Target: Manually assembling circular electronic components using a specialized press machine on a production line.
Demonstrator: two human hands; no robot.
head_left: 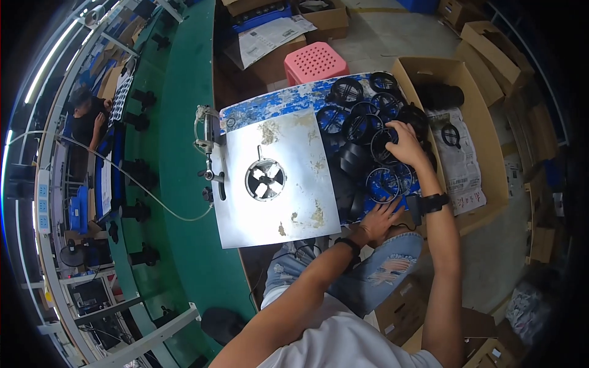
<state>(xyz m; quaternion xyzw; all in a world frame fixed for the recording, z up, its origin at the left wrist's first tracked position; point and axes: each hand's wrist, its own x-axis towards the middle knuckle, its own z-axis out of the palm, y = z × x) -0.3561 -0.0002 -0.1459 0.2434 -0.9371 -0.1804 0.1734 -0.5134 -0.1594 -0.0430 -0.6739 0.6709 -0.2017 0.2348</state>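
Left hand [379, 219]: spread flat, fingers on pile's near edge.
Right hand [405, 144]: curled over one black round wire fan guard [381, 142], grip unclear.
Guards: heap under both hands, overlapping, uncountable.
Fan: one, on grey worn metal plate [288, 202], left of hands.

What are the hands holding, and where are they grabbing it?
The right hand grips a black round fan guard by its rim. The left hand lies flat on the pile, holding nothing.

L hand [378, 222] flat, fingers spread; R hand [406, 145] farther fwd, fingers curled, both arms outstretched.
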